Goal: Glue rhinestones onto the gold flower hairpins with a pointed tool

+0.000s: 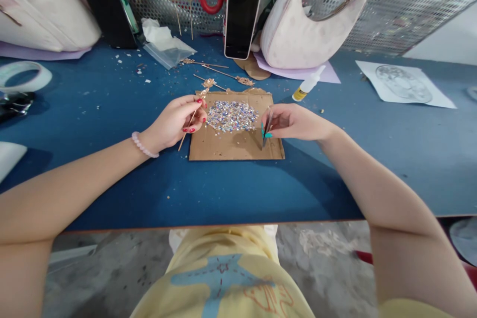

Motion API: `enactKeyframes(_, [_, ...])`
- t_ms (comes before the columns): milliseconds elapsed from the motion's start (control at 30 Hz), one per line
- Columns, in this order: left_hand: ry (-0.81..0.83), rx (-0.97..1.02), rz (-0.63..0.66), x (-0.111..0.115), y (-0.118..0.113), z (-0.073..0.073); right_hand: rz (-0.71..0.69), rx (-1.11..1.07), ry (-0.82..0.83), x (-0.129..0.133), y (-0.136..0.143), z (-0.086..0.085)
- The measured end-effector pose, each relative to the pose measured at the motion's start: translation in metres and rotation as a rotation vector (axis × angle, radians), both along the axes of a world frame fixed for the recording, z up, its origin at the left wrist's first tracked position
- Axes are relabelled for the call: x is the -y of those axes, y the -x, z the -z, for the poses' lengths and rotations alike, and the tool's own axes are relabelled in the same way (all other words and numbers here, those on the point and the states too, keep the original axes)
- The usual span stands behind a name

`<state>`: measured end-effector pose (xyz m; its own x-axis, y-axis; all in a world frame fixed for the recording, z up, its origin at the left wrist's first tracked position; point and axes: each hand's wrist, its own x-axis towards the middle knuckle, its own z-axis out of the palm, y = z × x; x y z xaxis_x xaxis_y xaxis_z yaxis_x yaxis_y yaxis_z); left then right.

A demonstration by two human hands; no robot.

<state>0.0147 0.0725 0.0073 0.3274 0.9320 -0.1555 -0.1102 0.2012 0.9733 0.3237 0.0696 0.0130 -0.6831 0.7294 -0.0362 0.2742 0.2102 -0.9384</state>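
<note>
My left hand (pixel 179 119) is closed round the thin stem of a gold hairpin (pixel 204 93). Its ornament points up and away from me, and the stem's lower end sticks out beneath the fingers. In my right hand (pixel 294 121) is a pair of tweezers (pixel 265 138), tips pointing down at the right part of a cardboard sheet (pixel 223 150). Whether the tips hold anything is too small to tell. A pile of small shiny, many-coloured chips (pixel 233 116) lies on the cardboard between my hands. Several more gold hairpins (pixel 245 81) lie just behind the sheet.
A small glue bottle (pixel 306 85) lies right of the cardboard. At the back stand a phone (pixel 243 20) and a pale handbag (pixel 309 30). A printed sheet (pixel 404 83) lies at right, a tape roll (pixel 40 78) at left. A plastic bag (pixel 167 53) lies behind my left hand.
</note>
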Motion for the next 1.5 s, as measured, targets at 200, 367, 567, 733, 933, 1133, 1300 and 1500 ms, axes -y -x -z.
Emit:
enactKeyframes(200, [-0.001,-0.009,-0.001,0.001,0.000,-0.001,-0.013,-0.002,-0.022,-0.001,0.000,0.003])
enactKeyframes(367, [-0.002,-0.014,-0.004,0.000,0.000,-0.001,0.140,-0.054,-0.125,0.000,0.005,0.001])
enactKeyframes(567, [-0.008,-0.005,0.010,0.000,0.000,0.001,0.142,-0.094,-0.085,0.000,0.004,-0.002])
enactKeyframes(733, [-0.004,-0.017,0.010,0.001,0.000,0.000,0.164,-0.095,-0.099,0.001,0.009,0.004])
enactKeyframes(933, [0.001,-0.020,-0.001,0.000,-0.001,0.000,0.306,-0.204,-0.121,0.000,0.009,0.005])
enactKeyframes(1133, [-0.002,-0.025,0.000,-0.001,-0.001,0.001,0.207,-0.151,-0.011,0.003,0.014,0.008])
enactKeyframes(1300, [-0.006,-0.007,0.006,-0.001,-0.001,0.002,0.384,-0.201,-0.149,0.002,0.019,0.015])
enactKeyframes(1500, [0.003,-0.007,0.002,0.000,-0.002,0.001,0.297,-0.167,-0.045,0.005,0.022,0.016])
